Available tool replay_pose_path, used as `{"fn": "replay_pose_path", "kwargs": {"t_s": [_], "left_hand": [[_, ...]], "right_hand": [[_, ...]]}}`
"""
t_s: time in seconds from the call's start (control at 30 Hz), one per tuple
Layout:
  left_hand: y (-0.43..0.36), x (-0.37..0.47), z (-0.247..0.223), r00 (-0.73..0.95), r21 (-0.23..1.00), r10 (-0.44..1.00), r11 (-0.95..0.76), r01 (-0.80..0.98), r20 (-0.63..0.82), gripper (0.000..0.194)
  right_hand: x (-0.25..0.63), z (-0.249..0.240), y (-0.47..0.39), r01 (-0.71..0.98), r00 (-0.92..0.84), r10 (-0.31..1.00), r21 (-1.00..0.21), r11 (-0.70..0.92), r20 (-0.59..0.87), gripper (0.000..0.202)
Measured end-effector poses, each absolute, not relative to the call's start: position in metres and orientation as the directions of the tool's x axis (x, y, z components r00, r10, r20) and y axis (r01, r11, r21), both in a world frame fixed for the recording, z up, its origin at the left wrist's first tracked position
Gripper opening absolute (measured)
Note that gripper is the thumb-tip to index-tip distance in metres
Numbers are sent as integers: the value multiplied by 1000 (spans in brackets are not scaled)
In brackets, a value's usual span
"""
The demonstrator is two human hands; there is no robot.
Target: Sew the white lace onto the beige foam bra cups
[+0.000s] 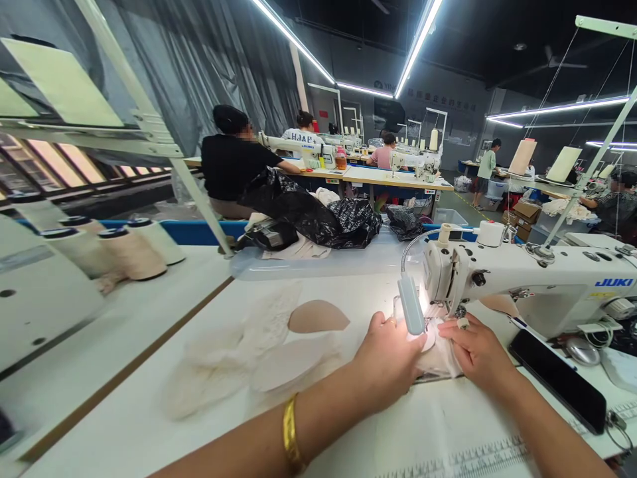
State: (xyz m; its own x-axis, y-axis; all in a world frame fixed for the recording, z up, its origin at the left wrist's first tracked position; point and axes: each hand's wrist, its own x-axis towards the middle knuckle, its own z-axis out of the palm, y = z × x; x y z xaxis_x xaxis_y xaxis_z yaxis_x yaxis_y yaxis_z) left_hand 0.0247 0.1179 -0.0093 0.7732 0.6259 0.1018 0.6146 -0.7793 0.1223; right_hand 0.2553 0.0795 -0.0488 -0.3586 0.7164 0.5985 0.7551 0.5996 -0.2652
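Observation:
My left hand (391, 358) is closed on the left side of a piece of white fabric (440, 362), its thumb towards the needle area. From the other side my right hand (478, 348) grips the same fabric, fingers bent towards the needle. The fabric lies beneath the head of a white sewing machine (512, 269). A small lit lamp (411, 305) on a bendy neck hangs in front and hides part of the needle area. Left of my hands lie a beige cup pad (318, 317), a pale cup piece (293, 364) and sheer cream lace fabric (213, 362).
A black phone (557, 378) lies right of my right arm, with a ruler strip (468, 458) along the table's front. Thread cones (132, 252) stand on the left. Black plastic bags (318, 212) sit beyond the table. Several people work at machines farther back.

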Motion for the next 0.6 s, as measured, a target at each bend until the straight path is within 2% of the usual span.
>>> {"fn": "replay_pose_path", "kwargs": {"t_s": [0.1,0.17,0.27,0.33,0.43,0.6], "left_hand": [[107,31,6,750,145,658,-750,646,65,29],[102,35,16,765,185,642,-758,625,49,25],[101,33,30,763,258,645,-730,633,-44,33],[102,27,37,762,319,639,-705,634,-104,42],[105,15,43,795,349,590,-721,598,-142,44],[110,4,51,813,244,519,-780,577,-263,58]], "right_hand": [[248,-40,73,703,-418,701,-283,653,578,45],[244,-32,69,676,-469,717,-312,667,516,36],[241,-25,67,737,-476,809,-347,580,344,17],[241,-23,67,796,-439,866,-344,498,238,12],[243,-25,69,837,-400,901,-334,434,169,20],[242,-27,73,866,-353,923,-319,385,154,33]]}}
